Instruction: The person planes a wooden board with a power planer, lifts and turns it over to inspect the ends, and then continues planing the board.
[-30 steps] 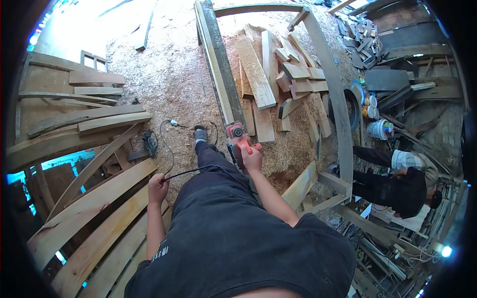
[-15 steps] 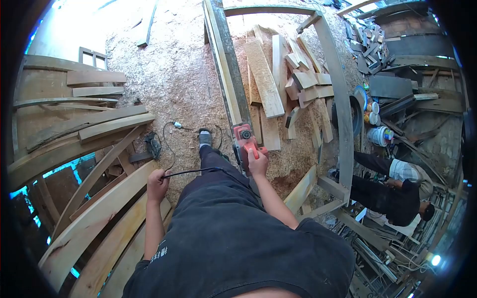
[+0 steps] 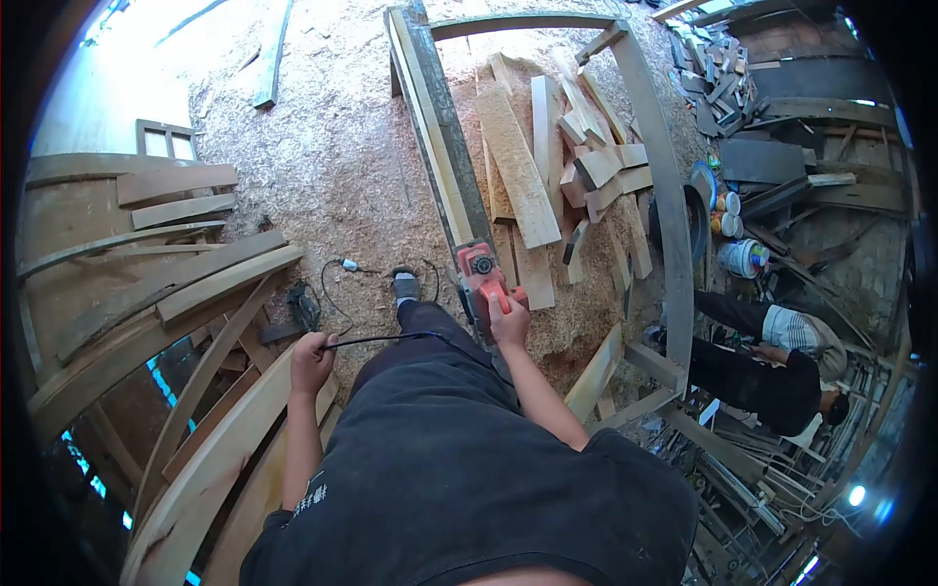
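Note:
My right hand (image 3: 510, 322) is wrapped round the handle of a red electric planer (image 3: 479, 273). The planer rests at the near end of a long pale wooden strip (image 3: 430, 137), which lies along a dark beam (image 3: 454, 127) of a bench frame. Out to the left, my left hand (image 3: 312, 361) is closed in a fist round a black power cord (image 3: 381, 338). The cord stretches across my thighs toward the planer; its joining point is hidden. The planer's underside cannot be seen.
Loose wood blocks (image 3: 518, 166) lie heaped inside the frame. Curved planks (image 3: 215, 469) are stacked at left. A cord connector (image 3: 350, 265) lies on the shavings-covered floor (image 3: 342, 146) near my foot. Paint buckets (image 3: 743, 259) and two people (image 3: 777, 386) are at right.
The view has turned slightly, so the surroundings shift a little. Both hands keep their grips, and the planer stays at nearly the same place on the strip.

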The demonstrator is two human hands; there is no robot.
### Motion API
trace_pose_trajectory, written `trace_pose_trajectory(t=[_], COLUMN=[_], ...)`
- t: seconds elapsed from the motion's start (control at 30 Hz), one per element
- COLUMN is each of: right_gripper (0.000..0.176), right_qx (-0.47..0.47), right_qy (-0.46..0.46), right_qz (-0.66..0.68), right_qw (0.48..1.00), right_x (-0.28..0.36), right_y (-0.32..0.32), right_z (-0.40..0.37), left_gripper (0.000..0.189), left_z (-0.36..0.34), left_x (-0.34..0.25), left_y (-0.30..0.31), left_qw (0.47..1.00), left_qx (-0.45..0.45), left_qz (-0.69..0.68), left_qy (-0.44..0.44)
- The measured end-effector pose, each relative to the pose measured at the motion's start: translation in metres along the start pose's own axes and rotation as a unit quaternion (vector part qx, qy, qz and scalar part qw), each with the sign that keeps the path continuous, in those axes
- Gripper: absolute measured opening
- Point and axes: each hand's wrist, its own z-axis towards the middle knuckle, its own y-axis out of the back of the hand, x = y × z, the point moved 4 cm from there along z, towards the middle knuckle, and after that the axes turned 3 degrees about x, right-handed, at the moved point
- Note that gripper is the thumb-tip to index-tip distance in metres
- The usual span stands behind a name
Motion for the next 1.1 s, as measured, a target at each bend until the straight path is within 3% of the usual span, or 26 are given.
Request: trace_pose_trajectory(t=[0.47,1.0,1.1], right_gripper=[0.051,0.052,0.051], right_qx=[0.005,-0.053,-0.008], right_qy=[0.008,0.040,0.003], right_qz=[-0.007,-0.006,-0.011], right_qw=[1.000,0.998,1.000], right_x=[0.052,0.107,0.116], right_y=[-0.020,-0.041,-0.048], right_z=[0.062,0.127,0.144], left_gripper=[0.042,0.043,0.042], left_z=[0.062,0.139,0.165], left_x=[-0.018,-0.021,-0.016], left_y=[0.040,0.074,0.076], left_qw=[0.998,0.997,0.998], left_qx=[-0.046,-0.062,-0.042], left_qz=[-0.009,-0.017,-0.025], left_qy=[-0.043,-0.053,-0.045])
